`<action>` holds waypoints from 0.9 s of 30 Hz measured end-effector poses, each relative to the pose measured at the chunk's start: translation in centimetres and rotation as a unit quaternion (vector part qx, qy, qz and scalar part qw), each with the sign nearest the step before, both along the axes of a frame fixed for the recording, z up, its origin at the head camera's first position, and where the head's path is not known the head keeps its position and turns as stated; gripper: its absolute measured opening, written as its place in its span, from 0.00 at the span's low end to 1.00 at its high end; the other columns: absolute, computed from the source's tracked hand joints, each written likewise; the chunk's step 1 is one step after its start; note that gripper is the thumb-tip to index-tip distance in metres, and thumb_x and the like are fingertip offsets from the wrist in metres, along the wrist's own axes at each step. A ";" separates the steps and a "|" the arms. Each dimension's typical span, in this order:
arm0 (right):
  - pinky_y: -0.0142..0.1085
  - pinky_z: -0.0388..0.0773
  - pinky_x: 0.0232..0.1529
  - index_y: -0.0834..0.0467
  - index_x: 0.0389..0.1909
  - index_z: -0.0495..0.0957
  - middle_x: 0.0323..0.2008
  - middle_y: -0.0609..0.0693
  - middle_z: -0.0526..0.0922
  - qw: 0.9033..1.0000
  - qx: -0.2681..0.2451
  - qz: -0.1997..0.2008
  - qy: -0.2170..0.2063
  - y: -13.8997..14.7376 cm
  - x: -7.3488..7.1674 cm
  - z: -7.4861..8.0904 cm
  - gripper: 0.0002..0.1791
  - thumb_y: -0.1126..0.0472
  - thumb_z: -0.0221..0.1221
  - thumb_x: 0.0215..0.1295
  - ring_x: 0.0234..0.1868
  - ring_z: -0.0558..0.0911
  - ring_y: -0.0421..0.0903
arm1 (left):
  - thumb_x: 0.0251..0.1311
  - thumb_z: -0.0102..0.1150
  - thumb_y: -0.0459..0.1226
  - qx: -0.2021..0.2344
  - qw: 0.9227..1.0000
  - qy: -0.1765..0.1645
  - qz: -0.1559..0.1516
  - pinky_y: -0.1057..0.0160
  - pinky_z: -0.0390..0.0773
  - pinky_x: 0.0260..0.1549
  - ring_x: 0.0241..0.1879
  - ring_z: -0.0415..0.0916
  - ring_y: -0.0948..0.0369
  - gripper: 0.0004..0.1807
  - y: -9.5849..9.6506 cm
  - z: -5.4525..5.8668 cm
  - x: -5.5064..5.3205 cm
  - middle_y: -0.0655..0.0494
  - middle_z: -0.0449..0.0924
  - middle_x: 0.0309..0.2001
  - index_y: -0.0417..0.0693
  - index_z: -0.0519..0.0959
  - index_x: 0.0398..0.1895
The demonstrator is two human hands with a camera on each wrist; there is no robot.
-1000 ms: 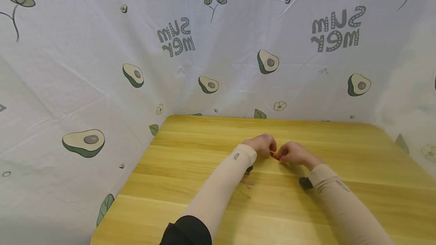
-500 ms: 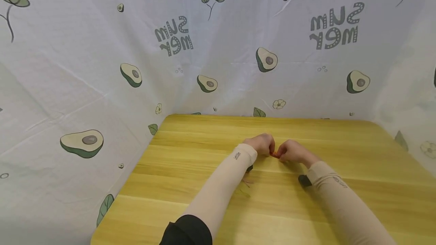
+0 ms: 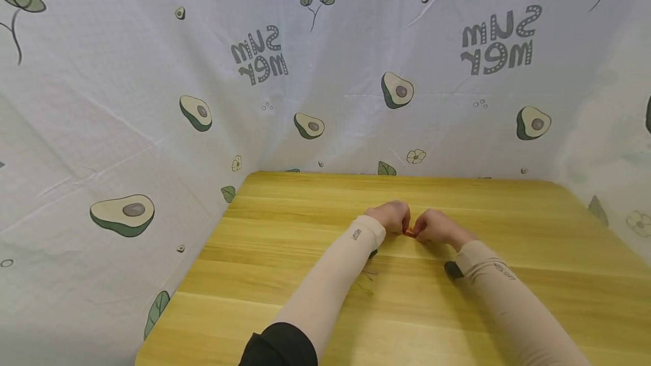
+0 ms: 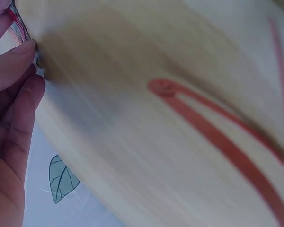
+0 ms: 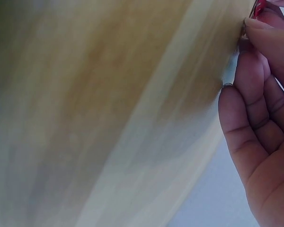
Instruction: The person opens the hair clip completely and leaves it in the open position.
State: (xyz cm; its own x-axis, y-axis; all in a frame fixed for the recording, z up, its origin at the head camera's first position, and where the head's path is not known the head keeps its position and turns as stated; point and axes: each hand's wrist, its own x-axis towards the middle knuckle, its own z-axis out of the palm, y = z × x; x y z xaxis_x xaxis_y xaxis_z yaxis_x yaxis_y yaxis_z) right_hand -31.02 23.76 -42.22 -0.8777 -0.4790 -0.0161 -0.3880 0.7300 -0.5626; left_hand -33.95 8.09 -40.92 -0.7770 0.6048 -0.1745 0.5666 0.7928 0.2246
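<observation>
Near the middle of the table, both hands meet over a small red hair clip (image 3: 409, 232). My left hand (image 3: 390, 216) pinches its left end, and my right hand (image 3: 439, 226) pinches the right end with thumb and index finger. Fingertips cover most of it. In the left wrist view, thin red and metallic edges of the clip (image 4: 20, 27) show between the fingers; in the right wrist view only a red bit (image 5: 258, 8) shows at the top corner. An orange-red clip (image 4: 210, 131), two narrow arms joined at a rounded end, lies on the table below my left wrist.
Beside the orange-red clip runs a thin pink strip (image 4: 283, 80). A thin yellow-green piece (image 3: 366, 290) lies nearer the person, by the left sleeve (image 3: 330, 275). The wooden table (image 3: 295, 196) ends at a white printed curtain (image 3: 346, 61) behind and on the left.
Both hands stay together at the red clip, which has turned slightly to lie more level in the head view. The right hand has shifted a little left.
</observation>
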 end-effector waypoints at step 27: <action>0.35 0.71 0.30 0.61 0.24 0.80 0.23 0.48 0.79 0.999 0.039 -0.030 0.000 0.5 0.0 -0.3 0.04 0.68 0.57 0.51 0.25 0.72 0.42 | 0.50 0.52 0.29 0.003 1.000 0.005 0.002 0.70 0.62 0.15 0.20 0.62 0.66 0.12 -0.3 -0.3 0.1 0.64 0.72 0.24 0.56 0.79 0.20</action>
State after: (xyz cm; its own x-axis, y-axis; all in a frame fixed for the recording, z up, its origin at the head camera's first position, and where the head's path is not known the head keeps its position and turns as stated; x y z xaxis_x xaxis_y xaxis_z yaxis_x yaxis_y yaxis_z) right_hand -31.03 24.29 -42.47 -0.9051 -0.4221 -0.0517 -0.3417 0.7942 -0.5025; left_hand -33.84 7.82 -41.21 -0.7811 0.6026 -0.1636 0.5653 0.7937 0.2247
